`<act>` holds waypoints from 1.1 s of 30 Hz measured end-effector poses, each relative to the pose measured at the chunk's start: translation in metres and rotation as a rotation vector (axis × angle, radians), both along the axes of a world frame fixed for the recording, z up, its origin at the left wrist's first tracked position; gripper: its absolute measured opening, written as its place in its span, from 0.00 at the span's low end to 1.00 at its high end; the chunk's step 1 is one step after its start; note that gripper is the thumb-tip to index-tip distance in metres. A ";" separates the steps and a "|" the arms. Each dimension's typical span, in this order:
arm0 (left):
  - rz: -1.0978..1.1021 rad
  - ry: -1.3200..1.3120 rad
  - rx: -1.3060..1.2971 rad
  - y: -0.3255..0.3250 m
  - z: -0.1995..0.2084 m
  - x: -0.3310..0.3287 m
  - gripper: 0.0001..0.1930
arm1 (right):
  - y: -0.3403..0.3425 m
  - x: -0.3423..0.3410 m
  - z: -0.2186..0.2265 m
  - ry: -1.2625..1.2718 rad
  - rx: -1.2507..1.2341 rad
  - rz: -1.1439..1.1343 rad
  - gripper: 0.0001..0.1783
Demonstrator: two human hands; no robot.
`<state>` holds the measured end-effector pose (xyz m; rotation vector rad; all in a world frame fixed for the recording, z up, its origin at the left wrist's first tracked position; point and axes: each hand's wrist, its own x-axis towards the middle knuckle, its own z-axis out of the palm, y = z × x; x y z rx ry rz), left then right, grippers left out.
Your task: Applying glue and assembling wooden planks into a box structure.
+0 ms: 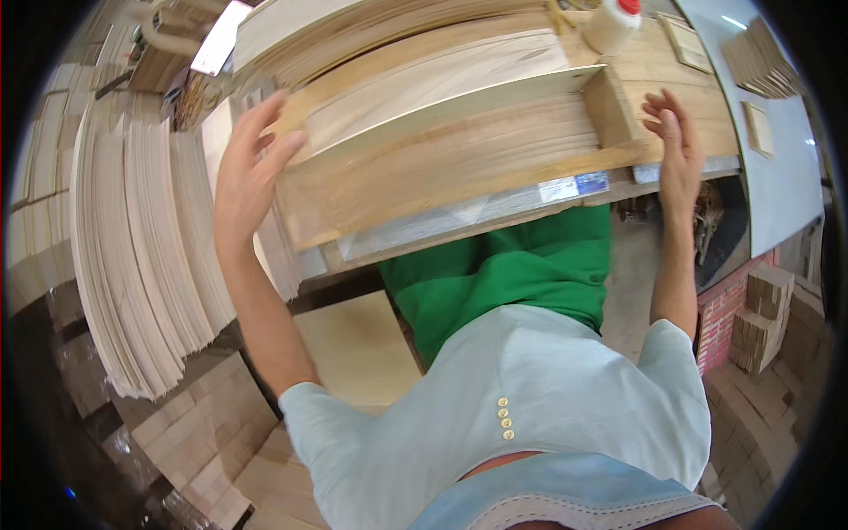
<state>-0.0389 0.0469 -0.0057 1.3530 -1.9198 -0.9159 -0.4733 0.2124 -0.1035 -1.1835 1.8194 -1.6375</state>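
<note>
On the bench in front of me lies a long, shallow wooden frame [459, 132]. A thin pale board [424, 111] stands along its far side, and a short wooden end piece [611, 108] closes its right end. My left hand [250, 172] is by the frame's left end, thumb and fingers apart, holding nothing I can see. Just beyond the right end, my right hand [677, 150] hangs in the air with loosely bent, parted fingers and nothing visible in them. Slight blur hides whether the left fingertips touch the frame.
Thin wooden sheets [146, 247] are stacked at the left. Behind the frame lie longer boards [380, 40] and a white bottle [612, 28] with a red cap. A grey table [777, 199] at the right carries small wooden pieces [761, 57]. Wooden blocks [764, 309] are piled lower right.
</note>
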 end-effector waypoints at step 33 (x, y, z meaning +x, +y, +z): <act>-0.090 -0.513 -0.332 0.021 0.107 -0.009 0.08 | 0.016 0.049 0.045 -0.067 -0.473 0.086 0.12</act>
